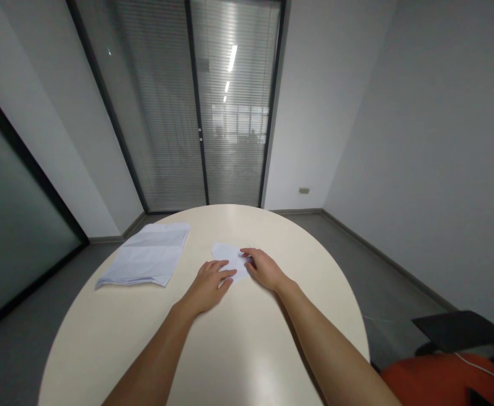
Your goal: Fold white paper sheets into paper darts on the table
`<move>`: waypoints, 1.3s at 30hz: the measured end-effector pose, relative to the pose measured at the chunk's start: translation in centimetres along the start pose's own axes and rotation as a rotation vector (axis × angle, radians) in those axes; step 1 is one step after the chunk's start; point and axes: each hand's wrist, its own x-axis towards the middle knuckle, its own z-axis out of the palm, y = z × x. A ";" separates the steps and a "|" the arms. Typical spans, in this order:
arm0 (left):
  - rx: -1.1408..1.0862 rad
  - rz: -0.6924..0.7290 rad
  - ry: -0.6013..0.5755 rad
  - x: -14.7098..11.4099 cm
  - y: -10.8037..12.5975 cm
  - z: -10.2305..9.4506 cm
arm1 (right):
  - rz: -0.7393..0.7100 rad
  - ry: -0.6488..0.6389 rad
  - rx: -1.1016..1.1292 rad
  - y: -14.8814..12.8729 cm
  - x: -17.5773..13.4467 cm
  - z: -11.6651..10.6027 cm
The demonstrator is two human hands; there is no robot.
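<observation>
A small folded piece of white paper [230,252] lies near the middle of a round, cream-coloured table [230,349]. My left hand [210,285] rests on its lower left part, fingers stretched out and spread, thumb by the near edge. At the right side of the paper, my right hand [265,268] has its fingers curled round the edge, with the thumb below the forefinger. Part of the paper is hidden under both hands.
A stack of folded white sheets or cloth [149,254] lies on the table's left side. An orange chair [445,380] with a dark flat panel [461,330] stands at the lower right. Glass panels with blinds [234,141] stand beyond the table.
</observation>
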 end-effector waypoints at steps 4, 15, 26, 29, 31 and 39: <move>0.017 0.006 0.000 0.0 0.1 -0.1 | -0.033 -0.001 -0.055 0.0 0.1 0.0; 0.179 -0.133 0.068 0.1 1.1 -0.7 | -0.186 -0.090 -0.050 -1.8 -0.1 -0.5; 0.153 -0.108 0.054 0.0 0.4 0.6 | -0.067 -0.083 -0.124 -1.1 -0.1 -0.4; 0.151 -0.107 0.052 0.0 0.3 0.6 | -0.029 -0.066 -0.169 -0.9 -0.1 -0.5; 0.154 -0.105 0.050 0.0 0.3 0.5 | -0.026 -0.062 -0.187 -0.8 -0.1 -0.5; 0.091 -0.054 0.034 0.0 0.3 -0.1 | -0.106 -0.114 -0.139 -1.2 -0.3 -0.1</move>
